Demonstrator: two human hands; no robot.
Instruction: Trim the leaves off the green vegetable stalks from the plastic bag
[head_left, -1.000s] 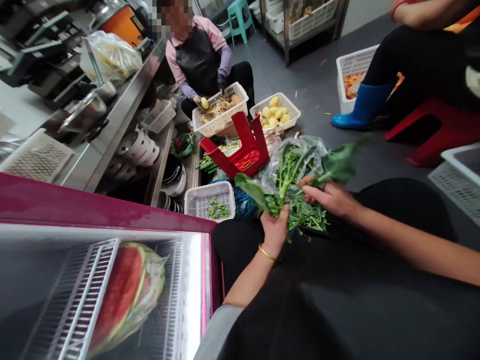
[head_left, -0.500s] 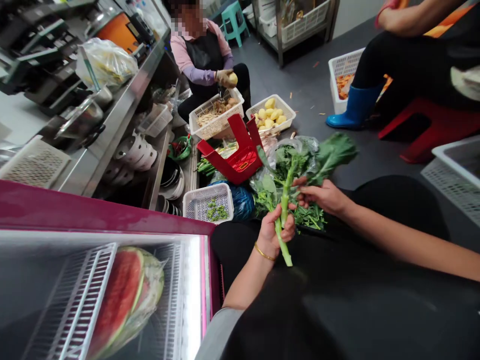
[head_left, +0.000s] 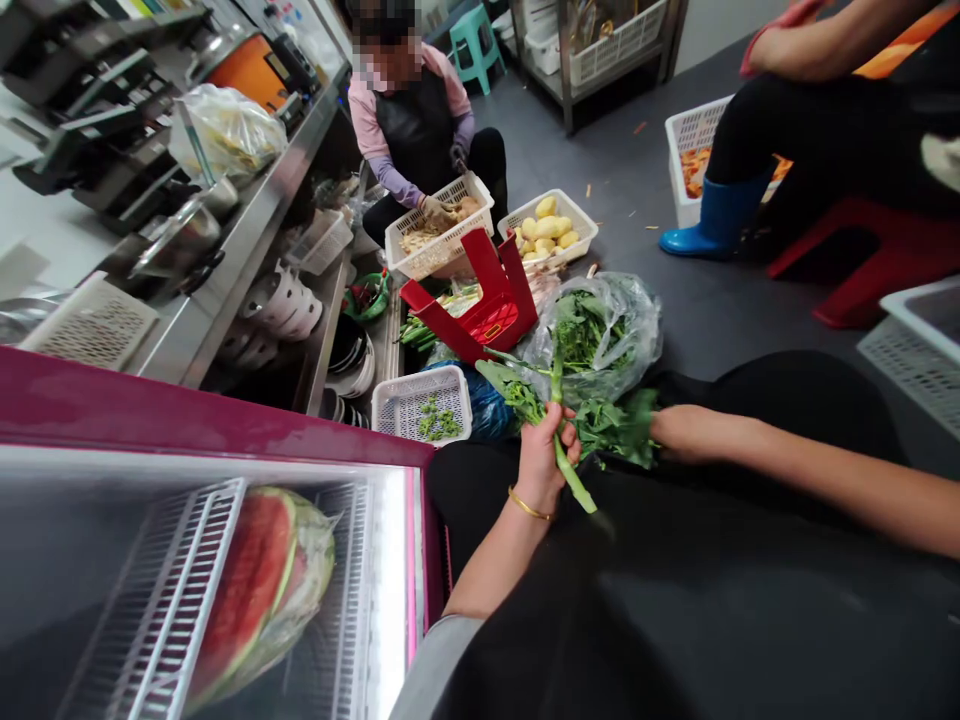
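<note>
Since the earlier frame, a co-worker's gloved hand [head_left: 437, 212] had lowered into a basket, and, farther right, the wearer's right hand [head_left: 686, 432] had dropped from beside the stalk to the loose leaves, a broad leaf [head_left: 637, 425] now low beside it.

At the left, a cut watermelon [head_left: 262, 560] lay under crinkled film by a wire rack [head_left: 180, 590], its red flesh flat-faced against a curved rind. Next came a small white tray [head_left: 384, 412], lattice-walled, with a few green sprigs [head_left: 439, 420] inside; sprigs dropped short of its low rim might have missed it. The red stool [head_left: 486, 262] lay tipped, legs up, hard and glossy; a knock could have rocked it into the greens.

The left hand [head_left: 540, 465] had its fingers closed around the stalk [head_left: 577, 485], which slanted over the dark lap, thick, smooth and pale green, its cut end nearest the body. Squeezed hard, it might have bruised or snapped; held loosely, it could have slipped. Beyond, a clear bag [head_left: 641, 350] puffed around frilly greens, its thin, slack mouth liable to snag leaves. The right hand's fingers were hidden, so its grip could not be told.
</note>
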